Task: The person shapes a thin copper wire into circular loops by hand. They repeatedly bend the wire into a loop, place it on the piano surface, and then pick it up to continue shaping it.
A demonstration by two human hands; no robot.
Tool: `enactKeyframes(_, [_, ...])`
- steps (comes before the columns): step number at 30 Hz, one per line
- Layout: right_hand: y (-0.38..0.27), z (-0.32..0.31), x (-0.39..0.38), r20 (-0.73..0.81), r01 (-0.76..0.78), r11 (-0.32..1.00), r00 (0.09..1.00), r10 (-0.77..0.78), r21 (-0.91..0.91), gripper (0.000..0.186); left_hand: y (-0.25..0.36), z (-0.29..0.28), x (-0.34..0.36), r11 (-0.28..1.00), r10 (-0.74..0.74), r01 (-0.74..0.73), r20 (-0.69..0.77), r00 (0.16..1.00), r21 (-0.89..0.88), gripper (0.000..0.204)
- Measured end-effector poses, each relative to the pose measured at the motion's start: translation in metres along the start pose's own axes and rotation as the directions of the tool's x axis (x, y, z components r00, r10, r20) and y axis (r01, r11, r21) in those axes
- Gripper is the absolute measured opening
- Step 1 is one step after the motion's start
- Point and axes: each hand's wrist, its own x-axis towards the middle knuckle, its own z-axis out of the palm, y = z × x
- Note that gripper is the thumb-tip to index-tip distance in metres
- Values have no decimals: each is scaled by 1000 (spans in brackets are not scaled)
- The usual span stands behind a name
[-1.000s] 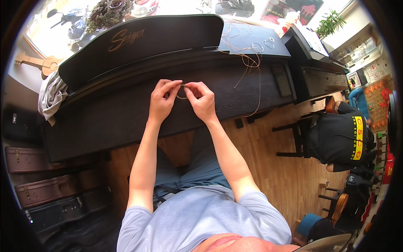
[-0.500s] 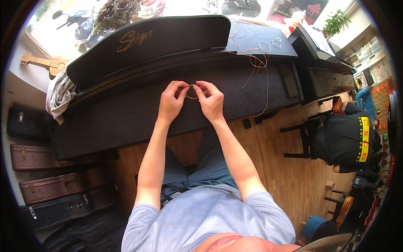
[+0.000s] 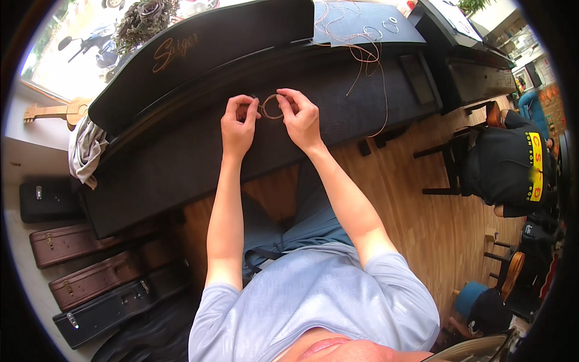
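Observation:
Both of my hands pinch a small coil of thin bronze wire (image 3: 271,107) over the closed lid of a black piano (image 3: 181,151). My left hand (image 3: 239,123) grips the coil's left side with thumb and fingers. My right hand (image 3: 300,117) holds its right side. The loop stands between the two hands, just above the dark lid. More loose bronze wire (image 3: 362,57) lies tangled on the piano's top at the right, with one strand hanging down over the front edge.
Two small wire coils (image 3: 381,29) lie on the piano top. A grey cloth (image 3: 84,151) hangs off the left end. Several instrument cases (image 3: 90,277) lie on the floor at left. A chair draped with a black garment (image 3: 503,169) stands at right on the wooden floor.
My hands and the coil sit higher in the picture than before, and the coil's loop shows more plainly between my fingers. The view has tilted, so the piano's far side is cut off.

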Motion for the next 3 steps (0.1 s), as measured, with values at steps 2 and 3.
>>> enactKeyframes(2, [-1,-1,-1,12,-34,998,999,34,58,15,1,0,0,998,-9,10,-12,1000,58,14])
enactKeyframes(3, [0,-1,-5,15,-41,997,999,40,59,15,1,1,-1,996,-12,13,-20,1000,88,15])
